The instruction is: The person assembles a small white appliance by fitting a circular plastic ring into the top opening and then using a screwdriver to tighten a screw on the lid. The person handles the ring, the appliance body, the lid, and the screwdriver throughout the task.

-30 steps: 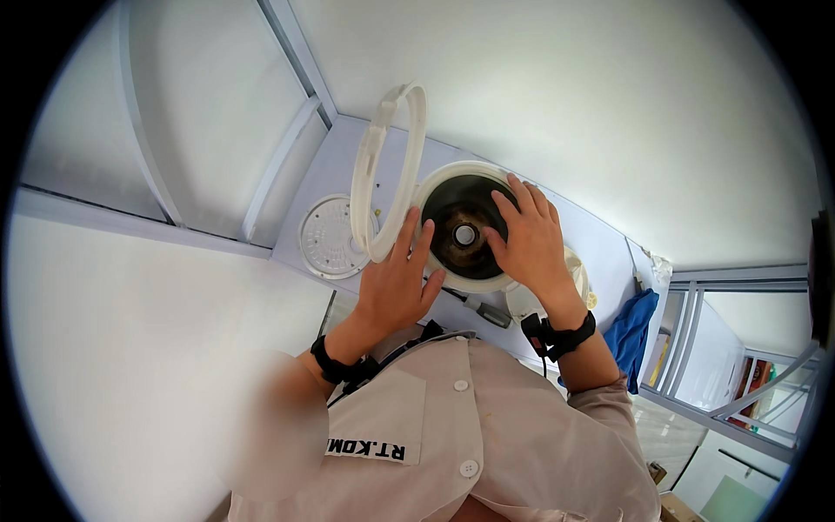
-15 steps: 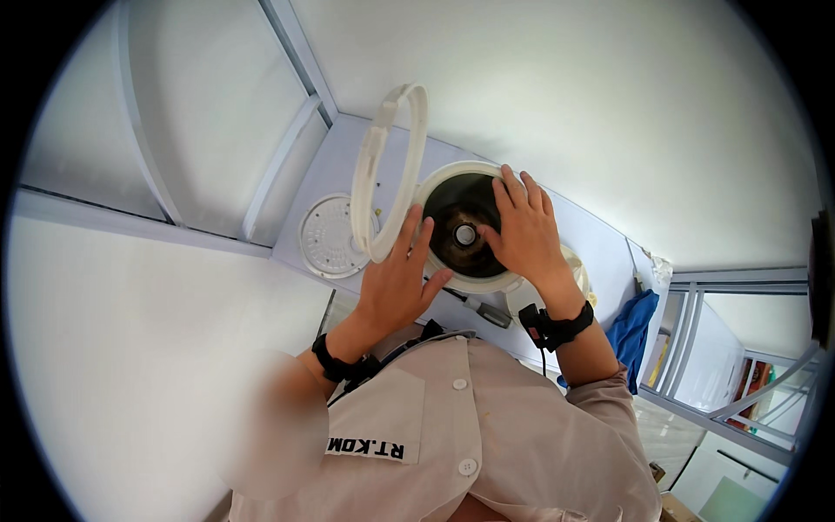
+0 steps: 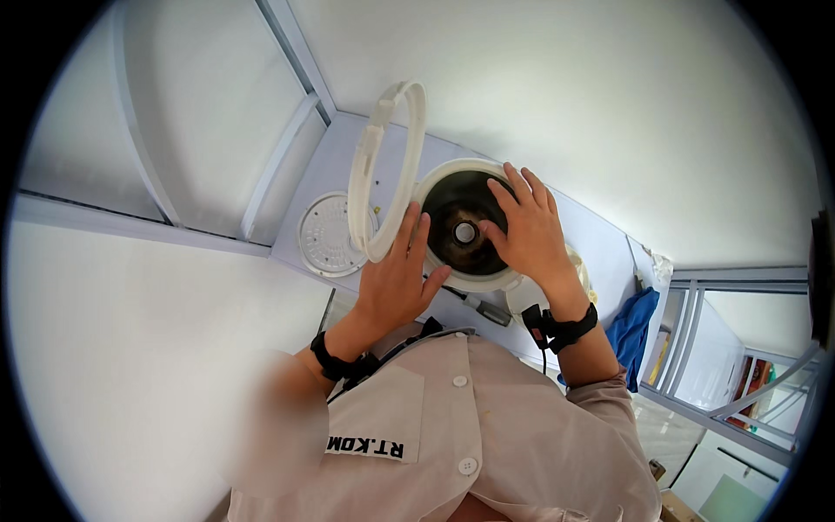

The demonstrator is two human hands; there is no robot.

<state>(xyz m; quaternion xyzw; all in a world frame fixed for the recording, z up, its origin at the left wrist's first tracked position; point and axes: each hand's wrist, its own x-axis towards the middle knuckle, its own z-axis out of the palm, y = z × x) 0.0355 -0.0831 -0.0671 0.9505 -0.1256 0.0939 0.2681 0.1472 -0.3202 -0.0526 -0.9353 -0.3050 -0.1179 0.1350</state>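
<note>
A round white rice cooker body point(image 3: 484, 284) stands on the table, its dark inside showing a scorched base and a pale round disc point(image 3: 465, 232) at the middle. Against its left side rests my left hand point(image 3: 396, 283), fingers stretched out beside the raised white lid ring point(image 3: 360, 183). Over the right rim lies my right hand point(image 3: 532, 230), fingers spread and the thumb reaching above the opening. Neither hand is closed around anything. Left of the cooker, a white perforated round plate point(image 3: 326, 235) lies flat, partly hidden by the ring.
A grey-handled screwdriver point(image 3: 491, 312) lies at the near side of the cooker. A blue cloth point(image 3: 633, 326) hangs at the table's right end. Behind my right wrist sits a whitish round thing point(image 3: 524, 300), partly covered. The wall point(image 3: 609, 104) closes off the far side.
My right hand's fingers have shifted slightly on the rim. The cooker and raised ring have tilted or shifted a touch; my left hand stays nearly in place.
</note>
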